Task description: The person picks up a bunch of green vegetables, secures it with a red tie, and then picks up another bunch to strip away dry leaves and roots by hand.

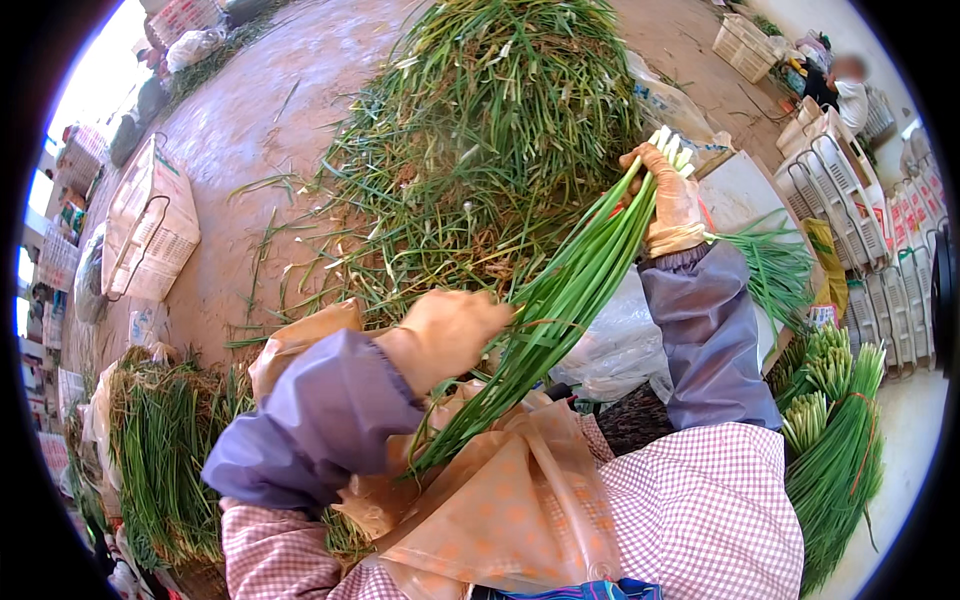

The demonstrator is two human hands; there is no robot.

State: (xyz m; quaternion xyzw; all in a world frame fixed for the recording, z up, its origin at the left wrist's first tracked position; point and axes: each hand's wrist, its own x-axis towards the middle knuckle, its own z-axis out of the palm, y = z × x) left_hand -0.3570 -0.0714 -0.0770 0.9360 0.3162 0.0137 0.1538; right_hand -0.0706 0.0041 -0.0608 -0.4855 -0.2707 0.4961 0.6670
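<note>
A long bunch of green stalks (574, 289) with pale cut ends, like garlic chives or young garlic, slants across my lap. My right hand (664, 191), in a worn tan glove, grips it just below the white ends. A thin reddish-brown band (551, 322) crosses the bunch near its middle. Bare and blurred by motion, my left hand (454, 330) has its fingers curled at the left side of the bunch near that band. Whether it pinches the band or a leaf is hidden. The leaf tips hang over a translucent orange-patterned apron (510, 510).
A big heap of loose stalks and trimmings (495, 112) rises ahead. Right of me are a white board (742, 195) bearing loose stalks (772, 270) and several tied bunches (832, 457). More stalks (165, 450) stand left. Plastic crates (154, 225) line both sides; a person (851, 97) sits far right.
</note>
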